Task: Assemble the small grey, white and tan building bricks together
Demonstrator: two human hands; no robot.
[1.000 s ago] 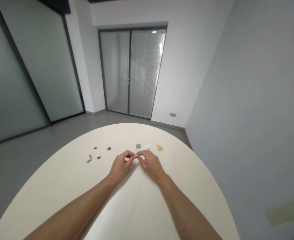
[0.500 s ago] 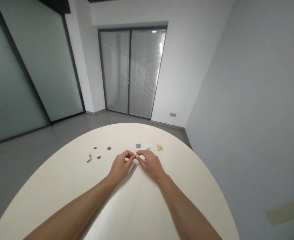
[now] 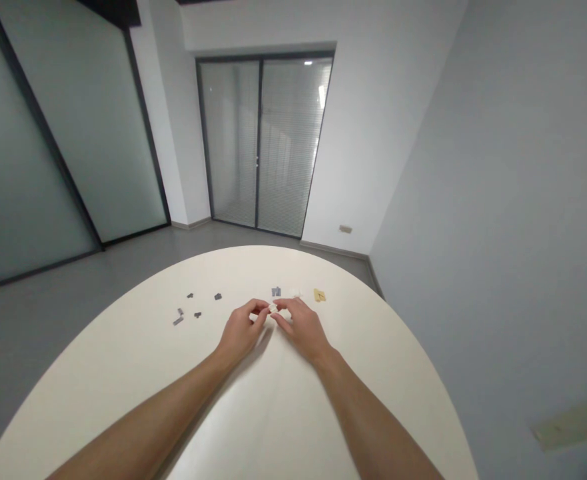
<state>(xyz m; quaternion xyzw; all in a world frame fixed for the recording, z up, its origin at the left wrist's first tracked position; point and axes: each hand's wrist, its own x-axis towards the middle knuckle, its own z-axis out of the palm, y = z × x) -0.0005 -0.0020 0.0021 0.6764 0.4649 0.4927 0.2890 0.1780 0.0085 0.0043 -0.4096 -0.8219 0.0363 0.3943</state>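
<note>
Between the fingertips of both hands is a small white piece (image 3: 272,308), too small to make out its exact kind. My left hand (image 3: 244,328) pinches it from the left with thumb and fingers. From the right, my right hand (image 3: 300,325) closes thumb and fingers about the same piece. Just beyond the hands lie a small group of blue-grey pieces (image 3: 276,292), some white pieces (image 3: 297,293) partly behind my right hand, and a cluster of yellow pieces (image 3: 320,295).
The round cream table (image 3: 293,427) carries several small loose pieces on the left: dark ones (image 3: 218,297), another dark piece (image 3: 198,315), and a grey bar (image 3: 178,321). Past its far edge are a grey floor and glass doors (image 3: 258,147). A wall (image 3: 498,233) stands to the right.
The fingertips have shifted slightly apart, and more of the white piece shows between them. Both arms stay in nearly the same place, and the loose pieces have not moved.
</note>
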